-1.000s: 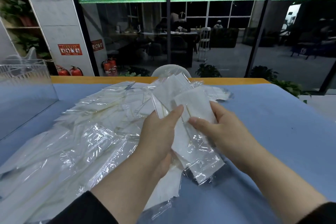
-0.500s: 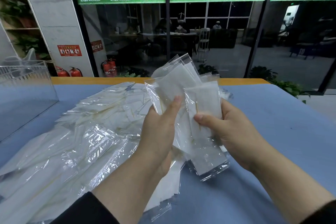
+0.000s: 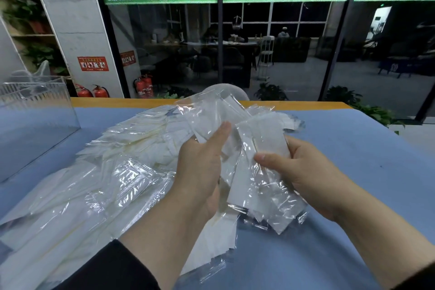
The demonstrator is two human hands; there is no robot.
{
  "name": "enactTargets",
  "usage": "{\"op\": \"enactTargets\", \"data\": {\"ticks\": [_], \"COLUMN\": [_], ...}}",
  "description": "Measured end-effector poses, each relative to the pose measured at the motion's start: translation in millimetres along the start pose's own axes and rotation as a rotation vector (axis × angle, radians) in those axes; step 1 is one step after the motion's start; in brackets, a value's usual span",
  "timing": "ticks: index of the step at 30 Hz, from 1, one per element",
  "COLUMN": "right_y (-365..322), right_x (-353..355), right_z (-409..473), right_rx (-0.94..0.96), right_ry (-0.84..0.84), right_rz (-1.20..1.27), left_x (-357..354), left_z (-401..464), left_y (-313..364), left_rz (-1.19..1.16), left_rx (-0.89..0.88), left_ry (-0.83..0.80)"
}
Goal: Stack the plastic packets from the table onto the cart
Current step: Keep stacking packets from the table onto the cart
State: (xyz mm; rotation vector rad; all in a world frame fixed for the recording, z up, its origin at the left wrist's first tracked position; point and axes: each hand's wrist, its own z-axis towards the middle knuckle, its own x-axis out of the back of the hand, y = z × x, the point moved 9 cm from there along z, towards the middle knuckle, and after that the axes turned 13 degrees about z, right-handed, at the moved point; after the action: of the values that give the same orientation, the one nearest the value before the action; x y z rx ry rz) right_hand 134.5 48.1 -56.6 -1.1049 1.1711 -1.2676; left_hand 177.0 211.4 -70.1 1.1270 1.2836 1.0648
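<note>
Gripping a fanned bundle of clear, slippery plastic packets [image 3: 256, 172] above the blue counter [image 3: 353, 160], both hands' fingers are closing around its middle: left hand [image 3: 200, 172], right hand [image 3: 303, 179].

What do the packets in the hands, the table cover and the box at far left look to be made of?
Packets: thin clear glossy plastic film, judging by crinkles and glare, with a flat white insert, possibly paper or fabric. Table cover: matte blue, probably cloth or a soft mat; no shine. Box: rigid clear plastic, likely acrylic, see-through with bright straight edges.
</note>
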Motion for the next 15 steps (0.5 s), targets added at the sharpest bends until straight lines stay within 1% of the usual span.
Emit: {"op": "enactTargets", "data": {"ticks": [7,10,12,13,14,15], "right_y": [8,4,-4,-9,-13,-16], "right_x": [1,11,28,38,46,50], "right_z": [1,4,5,4,3,2], "right_rx": [-0.051,-0.019,0.053,0.094,0.128,0.151], "right_ry": [-0.038,0.058,0.196,0.265,0.311,0.323], "right_rz": [-0.066,-0.046,0.009,0.060,0.125,0.187], "left_x": [35,60,77,81,81,75], "left_z": [5,2,-1,-1,0,3], "left_y": [14,22,28,28,28,26], "left_rz": [-0.130,-0.174,-0.154,-0.128,-0.102,-0.069], "left_rx": [-0.094,-0.135,-0.144,-0.139,-0.124,-0.098], "left_ry": [0.274,0.460,0.580,0.605,0.589,0.537]}}
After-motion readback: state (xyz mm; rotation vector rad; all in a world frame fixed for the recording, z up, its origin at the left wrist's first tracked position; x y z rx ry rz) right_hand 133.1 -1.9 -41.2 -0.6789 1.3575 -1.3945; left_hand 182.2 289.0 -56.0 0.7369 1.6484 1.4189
